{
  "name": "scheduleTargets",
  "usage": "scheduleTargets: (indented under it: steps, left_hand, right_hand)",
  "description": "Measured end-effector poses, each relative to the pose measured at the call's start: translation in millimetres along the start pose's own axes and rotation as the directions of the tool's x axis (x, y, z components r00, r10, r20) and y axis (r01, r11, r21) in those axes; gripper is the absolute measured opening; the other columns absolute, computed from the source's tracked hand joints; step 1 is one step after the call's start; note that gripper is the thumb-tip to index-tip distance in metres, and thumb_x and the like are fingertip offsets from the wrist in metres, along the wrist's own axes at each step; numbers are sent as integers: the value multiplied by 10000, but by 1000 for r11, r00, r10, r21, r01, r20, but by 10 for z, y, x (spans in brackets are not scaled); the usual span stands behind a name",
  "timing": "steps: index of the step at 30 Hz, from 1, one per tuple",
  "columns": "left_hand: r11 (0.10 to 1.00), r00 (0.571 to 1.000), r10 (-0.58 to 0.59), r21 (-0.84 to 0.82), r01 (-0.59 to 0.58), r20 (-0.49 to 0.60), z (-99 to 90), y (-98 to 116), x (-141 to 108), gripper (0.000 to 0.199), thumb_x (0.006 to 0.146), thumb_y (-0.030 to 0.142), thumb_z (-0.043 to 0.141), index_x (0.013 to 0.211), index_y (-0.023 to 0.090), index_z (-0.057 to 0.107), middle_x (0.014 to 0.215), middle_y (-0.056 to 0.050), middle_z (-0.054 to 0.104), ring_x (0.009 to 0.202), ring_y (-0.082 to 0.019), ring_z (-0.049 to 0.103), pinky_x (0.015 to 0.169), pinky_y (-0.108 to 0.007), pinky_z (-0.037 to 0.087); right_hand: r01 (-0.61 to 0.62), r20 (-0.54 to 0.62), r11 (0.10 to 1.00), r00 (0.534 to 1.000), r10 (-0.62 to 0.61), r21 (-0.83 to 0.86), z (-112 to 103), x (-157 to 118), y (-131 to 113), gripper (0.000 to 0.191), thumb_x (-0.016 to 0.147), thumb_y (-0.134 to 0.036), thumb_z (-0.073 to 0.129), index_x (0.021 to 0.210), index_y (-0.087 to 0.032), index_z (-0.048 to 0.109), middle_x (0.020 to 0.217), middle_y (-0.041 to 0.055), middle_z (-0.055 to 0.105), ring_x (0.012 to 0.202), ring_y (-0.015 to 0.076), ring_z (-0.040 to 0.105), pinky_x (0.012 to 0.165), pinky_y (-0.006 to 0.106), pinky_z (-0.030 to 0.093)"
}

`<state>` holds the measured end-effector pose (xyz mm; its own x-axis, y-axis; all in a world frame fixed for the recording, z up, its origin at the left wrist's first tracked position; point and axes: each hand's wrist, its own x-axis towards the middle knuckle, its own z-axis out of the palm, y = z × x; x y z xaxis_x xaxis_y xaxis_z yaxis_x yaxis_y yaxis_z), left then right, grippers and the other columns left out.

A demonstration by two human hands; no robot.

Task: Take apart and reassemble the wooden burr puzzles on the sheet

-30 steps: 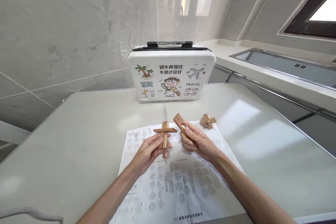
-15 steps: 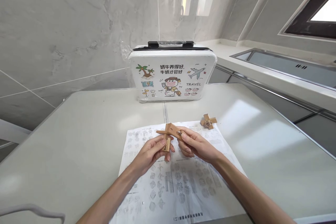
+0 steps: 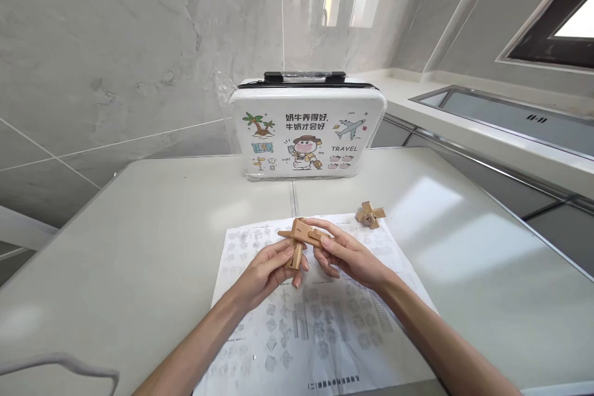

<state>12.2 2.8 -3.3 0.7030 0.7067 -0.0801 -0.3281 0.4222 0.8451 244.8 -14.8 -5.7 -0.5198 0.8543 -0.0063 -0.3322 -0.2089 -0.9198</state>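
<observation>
My left hand (image 3: 268,267) pinches an upright wooden puzzle block (image 3: 294,258) with a dark mark near its lower end. Across its top lies a notched wooden puzzle piece (image 3: 304,231), also dark-marked, whose right end is between the thumb and fingers of my right hand (image 3: 348,252). The pieces touch and form a crossing shape, with one thin end sticking out to the left. How they interlock is partly hidden by my fingers. Both hands are over a printed sheet (image 3: 260,356) covered with small puzzle diagrams.
A cross-shaped wooden puzzle (image 3: 370,216) rests by the sheet's far right corner. Behind it stands a white cartoon-printed case (image 3: 309,130) in clear plastic, against the tiled wall. A counter with a sink (image 3: 510,114) runs along the right. A grey cable (image 3: 60,359) lies front left.
The upper piece has turned from a steep slant to nearly level, its right end now showing more. My right fingers have shifted along it. My left hand keeps its hold.
</observation>
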Motion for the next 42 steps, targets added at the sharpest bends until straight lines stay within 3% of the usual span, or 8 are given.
scheduleTargets:
  steps: [5,12,17,23,26,32,37,42]
  left_hand:
    - [998,999,-38,52,37,10,31,21,-18,312,1050,398,611,1182,125,684,893,-80,705,565,-121,649,564,-257,513]
    - [977,982,-158,163,140,105,50,37,-59,427,1082,511,505,1328,168,566,815,-39,701,435,-113,646,360,-184,370]
    - [977,981,-168,146,153,100,37,36,-62,444,1074,523,521,1359,182,527,798,-17,685,418,-110,637,354,-183,382]
    - [977,975,-179,142,160,131,11,23,-72,397,1073,519,527,1276,179,551,756,14,645,384,-95,603,364,-188,391]
    - [976,973,-178,152,155,150,7,22,-77,380,1074,533,514,1186,174,569,750,26,616,367,-76,564,371,-195,399]
    - [963,975,-181,224,150,125,6,26,-74,373,1085,532,479,972,181,529,728,58,507,369,-32,449,387,-189,353]
    - [952,971,-207,253,172,121,28,26,-74,383,1073,549,492,1010,176,550,706,63,457,390,-40,401,383,-189,312]
    - [971,972,-205,147,187,118,45,39,-76,363,1054,522,556,1082,163,602,729,61,439,408,-37,395,399,-188,320]
  right_hand:
    - [-7,3,999,1000,7,31,17,2,16,518,1064,-484,605,1492,-301,376,832,-31,600,558,118,504,569,272,392]
    - [-5,64,998,998,9,-64,23,5,23,294,1085,-505,549,1234,-288,417,779,-65,596,527,105,529,562,255,394]
    - [2,65,993,998,5,-116,1,14,4,293,1069,-522,574,1117,-244,497,750,-66,574,480,84,485,519,240,359]
    - [-55,128,997,990,62,-52,-57,-3,-6,277,1077,-478,579,1016,-212,533,781,-57,549,443,50,414,455,221,295]
    - [-88,145,995,985,94,-46,-58,-17,-23,280,1079,-471,577,991,-210,527,790,-62,538,421,35,376,440,218,273]
    - [-17,93,978,995,38,-206,-17,-29,-64,330,1076,-525,552,973,-214,519,778,-50,579,424,54,402,463,238,322]
    - [-62,79,964,993,86,-259,-2,-17,-32,338,1079,-544,528,958,-229,517,653,-75,542,413,78,380,462,244,342]
    - [-21,45,971,998,32,-236,24,19,30,359,1068,-566,541,974,-220,547,617,-83,511,439,89,402,498,254,358]
